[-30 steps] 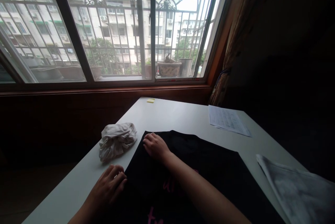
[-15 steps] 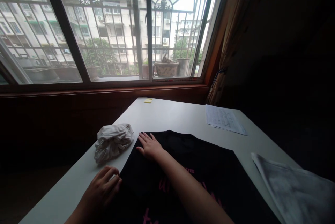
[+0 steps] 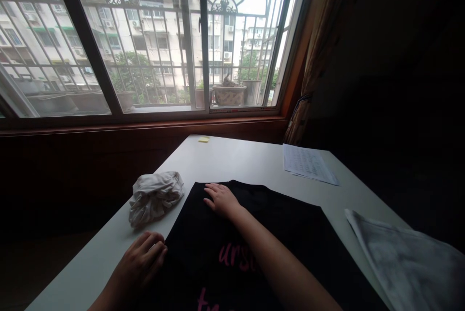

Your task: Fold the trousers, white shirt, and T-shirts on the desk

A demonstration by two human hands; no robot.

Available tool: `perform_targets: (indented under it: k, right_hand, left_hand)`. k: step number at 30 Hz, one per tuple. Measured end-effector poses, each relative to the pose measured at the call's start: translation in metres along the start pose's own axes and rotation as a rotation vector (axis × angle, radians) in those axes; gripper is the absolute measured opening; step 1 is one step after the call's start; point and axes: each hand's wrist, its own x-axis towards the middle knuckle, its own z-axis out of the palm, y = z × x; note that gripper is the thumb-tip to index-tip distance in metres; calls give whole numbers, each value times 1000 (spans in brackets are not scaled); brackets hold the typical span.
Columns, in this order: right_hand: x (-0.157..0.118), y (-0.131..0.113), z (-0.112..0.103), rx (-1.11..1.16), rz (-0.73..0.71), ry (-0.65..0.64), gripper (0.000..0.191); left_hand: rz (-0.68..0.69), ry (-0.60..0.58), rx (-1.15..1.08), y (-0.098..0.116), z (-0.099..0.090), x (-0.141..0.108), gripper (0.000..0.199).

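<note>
A black cloth point(image 3: 290, 214) with pink lettering lies spread on the white table point(image 3: 232, 158). My right hand point(image 3: 222, 199) rests on its far left part, palm down, fingers stretched out and a little apart. At the cloth's left edge, my left hand point(image 3: 147, 255) has its fingers curled together, pinching the edge of the black cloth. Part of the lettering is hidden under my right forearm.
A crumpled white cloth point(image 3: 156, 198) lies left of the black one. Papers point(image 3: 310, 163) are at the back right, a yellow note point(image 3: 204, 140) at the far edge, and a folded grey cloth point(image 3: 410, 262) at the right. Beyond is a barred window point(image 3: 156, 39).
My right hand has slid a little to the right over the black cloth, away from its far left corner. My left hand has stayed at the left edge.
</note>
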Motion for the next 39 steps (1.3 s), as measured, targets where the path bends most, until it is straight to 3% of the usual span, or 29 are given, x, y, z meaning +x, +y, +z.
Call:
perform_targets:
  k: [6,11,16,19,22,26,30,39]
  right_hand:
    - [-2,3,1,47,9,18,47]
    - [6,-6,0,150,-34,48,45]
    - [31,-12,9,278,41,78,36]
    - [52,-14,16,343,110,68,25]
    - [68,-16,20,369,160,58,29]
    - [73,-20,22,323,182,65,35]
    - [61,-22,25,195,185,69,35]
    - [60,-22,23,-48,231,89,44]
  left_hand:
    - [38,15,20,-3,4,-5,24]
    - [131,-2,0,10,-6,3,31]
    - [150,-91,-32,28,-20,13,32]
    - [151,-95,-43,32,-24,13,38]
    - [155,-78,-44,29,-21,11,43]
    - [150,-78,-45,24,-13,8,45]
    - [116,-67,-48,23,-8,7,46]
    - [140,-67,-3,23,-10,8,45]
